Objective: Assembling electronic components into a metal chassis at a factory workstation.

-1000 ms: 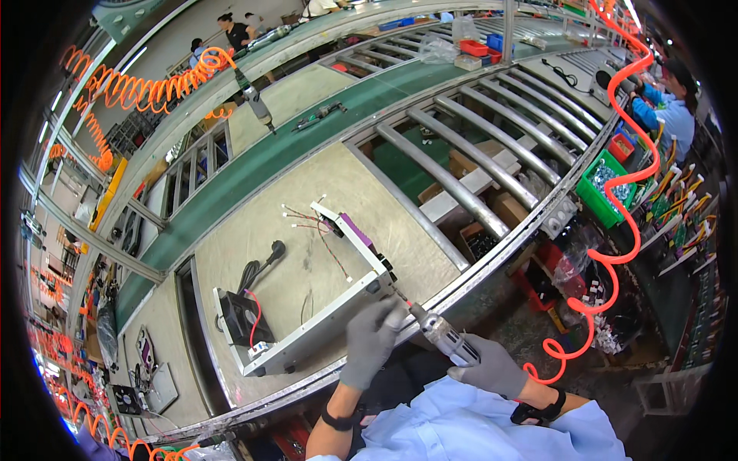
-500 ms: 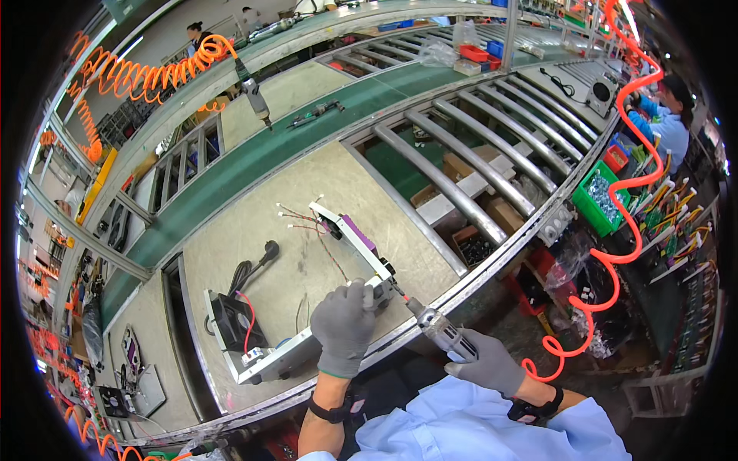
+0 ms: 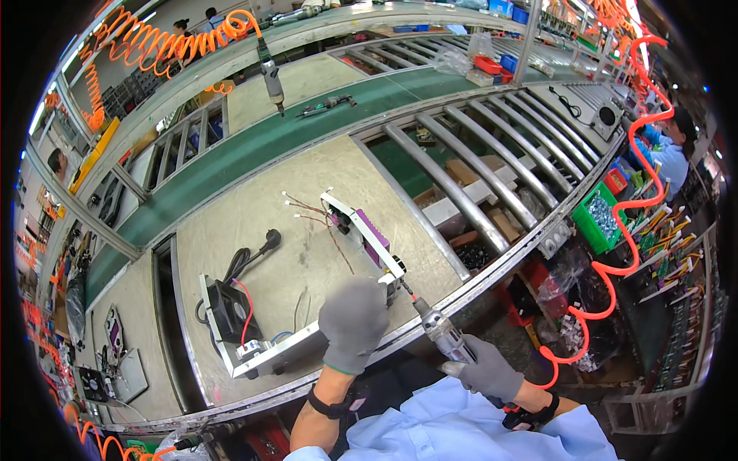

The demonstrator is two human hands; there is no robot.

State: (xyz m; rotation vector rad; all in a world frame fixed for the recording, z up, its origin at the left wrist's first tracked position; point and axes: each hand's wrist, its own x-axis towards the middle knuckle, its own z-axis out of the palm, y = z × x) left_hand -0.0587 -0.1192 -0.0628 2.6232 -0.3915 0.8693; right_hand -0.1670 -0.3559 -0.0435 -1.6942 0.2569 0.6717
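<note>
My right hand point(image 3: 492, 370), in a grey glove, is wrapped round a silver air screwdriver point(image 3: 444, 332). The tool's thin bit points up and left at the near right corner of a white bent-metal chassis point(image 3: 286, 350); whether it touches is too small to tell. My gloved left hand point(image 3: 354, 324) is over the chassis's near edge, just left of the bit, its fingers smeared by motion. A black fan point(image 3: 231, 311) stands at the chassis's left side, with a red wire beside it. Toward the right side sit a purple part point(image 3: 374, 240) and thin wires with white plugs point(image 3: 307, 207).
A black power cord point(image 3: 257, 250) lies on the worktop point(image 3: 254, 192). Metal rollers point(image 3: 453, 188) run to the right, and a green belt point(image 3: 231, 154) passes behind. An orange coiled hose point(image 3: 607, 269) hangs at right near a green bin point(image 3: 600, 219) of small metal parts. Another screwdriver point(image 3: 271, 83) hangs above.
My left hand has shifted slightly right and is now blurred. The screwdriver and my right hand have moved slightly down and right in view. The whole view has shifted a little.
</note>
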